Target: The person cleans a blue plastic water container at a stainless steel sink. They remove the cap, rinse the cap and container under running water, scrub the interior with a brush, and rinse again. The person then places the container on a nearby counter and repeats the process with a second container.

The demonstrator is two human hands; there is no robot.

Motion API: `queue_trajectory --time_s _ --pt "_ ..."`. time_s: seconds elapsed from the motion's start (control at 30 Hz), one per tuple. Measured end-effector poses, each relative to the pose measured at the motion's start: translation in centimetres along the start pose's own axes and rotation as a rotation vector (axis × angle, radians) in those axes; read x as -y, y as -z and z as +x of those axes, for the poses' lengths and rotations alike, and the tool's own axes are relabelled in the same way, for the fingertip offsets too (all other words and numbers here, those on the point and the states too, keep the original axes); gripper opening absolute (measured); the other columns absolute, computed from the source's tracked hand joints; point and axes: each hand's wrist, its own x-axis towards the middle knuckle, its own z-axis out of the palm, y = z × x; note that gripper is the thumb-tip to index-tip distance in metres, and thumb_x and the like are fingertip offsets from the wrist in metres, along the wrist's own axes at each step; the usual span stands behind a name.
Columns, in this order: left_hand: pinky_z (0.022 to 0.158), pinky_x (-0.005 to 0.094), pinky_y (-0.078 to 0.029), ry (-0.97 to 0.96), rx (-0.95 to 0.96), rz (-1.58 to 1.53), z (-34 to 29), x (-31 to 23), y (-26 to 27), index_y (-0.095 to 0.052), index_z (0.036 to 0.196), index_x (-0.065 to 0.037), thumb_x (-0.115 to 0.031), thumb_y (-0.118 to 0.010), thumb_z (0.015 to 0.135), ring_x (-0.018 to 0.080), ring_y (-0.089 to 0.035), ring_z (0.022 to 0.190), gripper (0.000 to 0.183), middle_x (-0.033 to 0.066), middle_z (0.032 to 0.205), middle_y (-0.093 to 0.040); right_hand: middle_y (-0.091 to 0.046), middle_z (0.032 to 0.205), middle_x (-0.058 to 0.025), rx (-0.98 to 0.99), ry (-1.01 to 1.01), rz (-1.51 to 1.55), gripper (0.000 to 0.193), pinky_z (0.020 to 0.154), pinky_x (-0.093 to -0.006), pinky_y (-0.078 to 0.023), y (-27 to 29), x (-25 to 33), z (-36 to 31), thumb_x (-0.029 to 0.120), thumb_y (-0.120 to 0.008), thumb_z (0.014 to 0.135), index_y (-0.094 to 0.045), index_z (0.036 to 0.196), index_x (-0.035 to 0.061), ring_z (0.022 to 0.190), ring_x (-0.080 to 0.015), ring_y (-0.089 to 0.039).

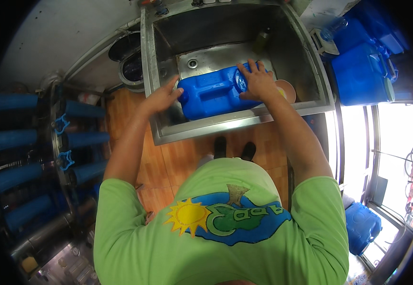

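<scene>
A blue plastic water jug [211, 92] lies on its side at the near part of a steel sink [206, 124], with its moulded handle facing up. At its left end, my left hand [163, 97] has thumb and fingers apart beside the small blue cap [181, 94]. My right hand [259, 85] grips the jug's other end, its fingers spread over the top next to a round blue lid [240, 81]. A pinkish bowl [288, 90] sits in the sink just right of that hand, partly hidden by my wrist. The jug's underside cannot be seen.
A dark greenish bottle [262, 40] stands in the sink's far right corner, and the drain [193, 63] shows beyond the jug. More blue jugs [361, 71] stand at right. Racked blue bottles [14, 140] line the left. A lidded bin [132, 69] stands left of the sink.
</scene>
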Motion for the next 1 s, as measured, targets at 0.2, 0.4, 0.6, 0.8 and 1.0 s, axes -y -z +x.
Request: queue_trajectory --time_s 0.2,0.4,0.6,0.8,1.0 --pt "0.082 0.0355 -0.056 -0.022 0.043 0.212 -2.3 -0.7 -1.0 -0.036 0.155 -0.008 -0.036 -0.074 0.089 0.0266 -0.07 0.094 0.081 0.0198 0.107 -0.07 -0.033 0.159 -0.0152 -0.032 -0.008 0.003 0.108 0.107 -0.0639 -0.04 -0.3 0.0 0.4 0.043 -0.088 0.065 -0.033 0.157 0.0256 0.146 -0.0436 -0.032" --pt "0.079 0.0361 -0.058 0.238 -0.054 -0.257 -0.7 1.6 -1.2 -0.053 0.137 -0.006 -0.032 -0.068 0.093 0.0234 -0.07 0.089 0.053 0.0165 0.107 -0.069 -0.03 0.161 -0.0153 -0.018 -0.024 0.009 0.108 0.11 -0.0639 -0.038 -0.3 0.1 0.6 0.044 -0.087 0.067 -0.031 0.158 0.0264 0.148 -0.0436 -0.029" --pt "0.075 0.0316 -0.058 0.379 -0.141 -1.41 -1.2 3.5 0.5 -0.067 0.103 -0.006 -0.036 -0.062 0.099 0.0206 -0.07 0.086 0.03 0.0101 0.101 -0.068 -0.03 0.162 -0.0161 -0.021 -0.027 0.027 0.108 0.11 -0.0649 -0.038 -0.5 -0.1 0.6 0.045 -0.087 0.067 -0.031 0.158 0.0264 0.149 -0.0438 -0.028" --pt "0.083 0.0358 -0.056 -0.087 -0.301 0.142 -1.1 0.3 -3.2 -0.066 0.127 -0.006 -0.028 -0.082 0.083 0.026 -0.07 0.098 0.051 0.0128 0.115 -0.069 -0.029 0.162 -0.0186 0.009 -0.039 0.033 0.114 0.108 -0.0652 -0.039 -0.6 -0.2 0.3 0.051 -0.087 0.066 -0.027 0.159 0.0261 0.147 -0.047 -0.029" --pt "0.088 0.0391 -0.054 0.102 -0.162 0.038 -1.3 -1.5 -3.2 -0.071 0.118 -0.007 -0.029 -0.083 0.078 0.0323 -0.068 0.099 0.047 0.0142 0.112 -0.069 -0.029 0.161 -0.0225 0.031 -0.064 -0.027 0.114 0.105 -0.065 -0.043 0.2 0.8 0.2 0.043 -0.091 0.064 -0.03 0.158 0.0225 0.145 -0.0498 -0.032"
